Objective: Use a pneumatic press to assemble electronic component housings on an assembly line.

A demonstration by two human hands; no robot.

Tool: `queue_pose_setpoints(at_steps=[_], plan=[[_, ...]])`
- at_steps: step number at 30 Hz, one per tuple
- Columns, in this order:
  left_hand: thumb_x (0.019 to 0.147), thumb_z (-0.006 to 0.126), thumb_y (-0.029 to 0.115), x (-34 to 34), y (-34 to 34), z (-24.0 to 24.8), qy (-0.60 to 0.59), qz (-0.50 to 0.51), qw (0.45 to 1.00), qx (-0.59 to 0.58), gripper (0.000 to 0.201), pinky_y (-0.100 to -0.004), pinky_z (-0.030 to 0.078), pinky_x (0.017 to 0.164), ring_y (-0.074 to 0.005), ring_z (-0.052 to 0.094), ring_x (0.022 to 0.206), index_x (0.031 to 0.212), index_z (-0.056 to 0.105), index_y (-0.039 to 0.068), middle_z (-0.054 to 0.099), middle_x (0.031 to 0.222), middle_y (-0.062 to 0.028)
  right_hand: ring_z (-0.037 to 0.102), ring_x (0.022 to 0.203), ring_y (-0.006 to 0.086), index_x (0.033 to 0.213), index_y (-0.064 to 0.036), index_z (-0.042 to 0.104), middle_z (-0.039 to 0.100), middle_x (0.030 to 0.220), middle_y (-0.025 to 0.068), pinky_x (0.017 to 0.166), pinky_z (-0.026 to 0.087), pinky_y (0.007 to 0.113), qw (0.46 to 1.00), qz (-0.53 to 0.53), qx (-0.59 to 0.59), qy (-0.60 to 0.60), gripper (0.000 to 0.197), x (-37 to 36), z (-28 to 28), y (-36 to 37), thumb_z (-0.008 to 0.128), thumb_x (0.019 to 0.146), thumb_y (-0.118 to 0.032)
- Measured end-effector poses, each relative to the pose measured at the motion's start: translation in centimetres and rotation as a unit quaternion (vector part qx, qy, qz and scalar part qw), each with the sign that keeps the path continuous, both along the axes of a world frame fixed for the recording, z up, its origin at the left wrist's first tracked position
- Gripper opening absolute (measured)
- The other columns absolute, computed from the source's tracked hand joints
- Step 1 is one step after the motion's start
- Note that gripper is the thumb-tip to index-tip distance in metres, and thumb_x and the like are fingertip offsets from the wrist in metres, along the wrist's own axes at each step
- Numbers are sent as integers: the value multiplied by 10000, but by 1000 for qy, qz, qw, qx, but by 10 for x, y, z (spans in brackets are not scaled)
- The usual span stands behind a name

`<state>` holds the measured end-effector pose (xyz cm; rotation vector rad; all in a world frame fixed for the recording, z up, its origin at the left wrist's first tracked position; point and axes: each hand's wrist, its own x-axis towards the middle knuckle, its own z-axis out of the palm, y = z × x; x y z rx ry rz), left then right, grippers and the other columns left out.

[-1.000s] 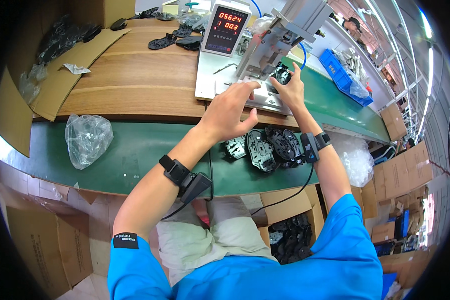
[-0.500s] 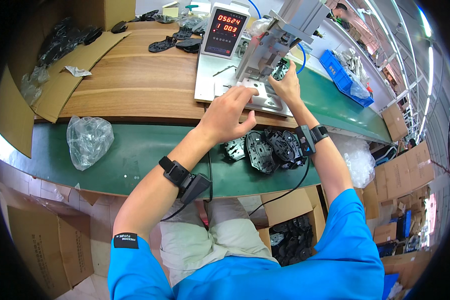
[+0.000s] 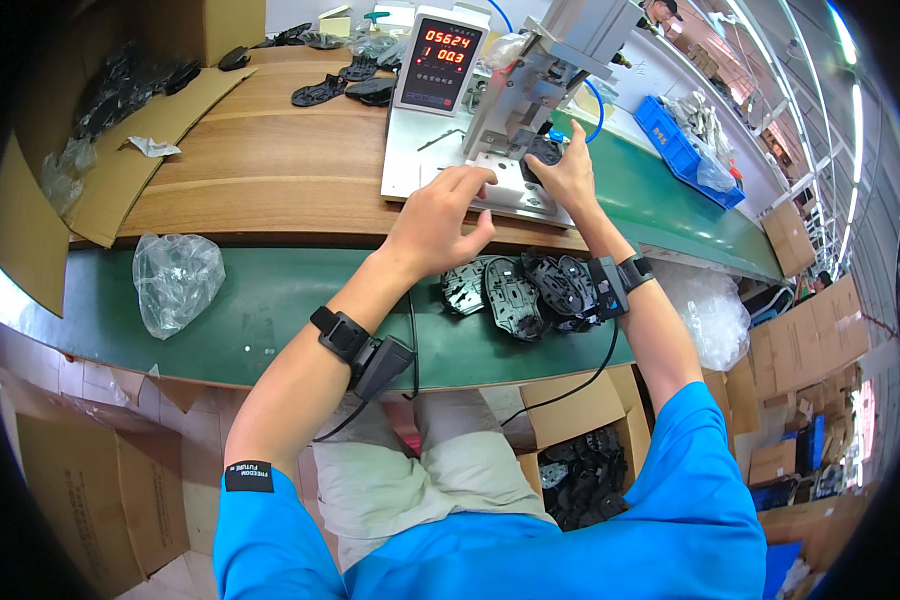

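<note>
A black plastic shell [image 3: 543,151] sits between the thumb and fingers of my right hand [image 3: 568,180], at the right side of the bench press [image 3: 515,105]. Its smooth dark face shows, partly covered by the press column. My left hand [image 3: 438,222] hovers at the front left of the press's metal base [image 3: 402,165], near the fixture plate [image 3: 505,180]. Its fingers are bent with the thumb apart, and nothing is in it. Below, between my forearms, several black moulded shells [image 3: 515,298] with ribbed insides lie on the green bench.
A control box [image 3: 440,60] with red digits stands left of the press column. Clear plastic bags [image 3: 177,283] lie on the green bench. A blue bin [image 3: 685,150] stands at the right. An open carton [image 3: 570,405] of black parts sits below the bench's edge. Another person [image 3: 662,12] is far off.
The shell in my right hand has turned from its ribbed side to a smooth dark face. My left hand has drawn slightly left, away from the fixture plate.
</note>
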<state>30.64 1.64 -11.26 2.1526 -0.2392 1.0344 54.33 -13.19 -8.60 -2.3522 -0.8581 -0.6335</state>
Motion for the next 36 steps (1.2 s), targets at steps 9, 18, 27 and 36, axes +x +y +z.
queue_pose_setpoints(at_steps=[9, 18, 27, 36], plan=[[905, 661, 68, 6, -3, -2, -1, -4, 1000, 18, 301, -402, 595, 905, -292, 702, 1016, 1201, 636, 21, 677, 1103, -147, 673, 1159, 406, 1256, -27, 648, 699, 1208, 216, 1013, 535, 472, 999, 28, 39, -19, 476, 9, -2, -29, 836, 849, -188], [912, 661, 54, 5, -5, -5, -9, -8, 999, 35, 239, -397, 617, 832, -284, 734, 943, 1149, 667, 21, 709, 1087, -142, 700, 996, 164, 1299, 13, 637, 698, 1134, 94, 870, 575, 280, 944, 168, 229, 167, 321, -132, 5, -119, 684, 981, 22], [918, 675, 98, -4, -9, 10, 127, -138, 982, 37, 241, -385, 577, 793, -271, 713, 844, 1151, 675, 37, 717, 911, -121, 578, 1297, 363, 1294, -28, 679, 641, 1357, 175, 1109, 447, 448, 992, 107, 57, -23, 325, -174, -30, -132, 683, 973, -75], [970, 679, 261, -25, -48, 6, 259, -150, 940, 162, 438, -478, 504, 1097, -381, 609, 1272, 1374, 664, 93, 643, 1329, -210, 299, 1528, 485, 1629, -163, 438, 348, 1676, 215, 1247, 160, 669, 969, 137, -200, 45, 741, -219, -38, -171, 566, 1028, -578]])
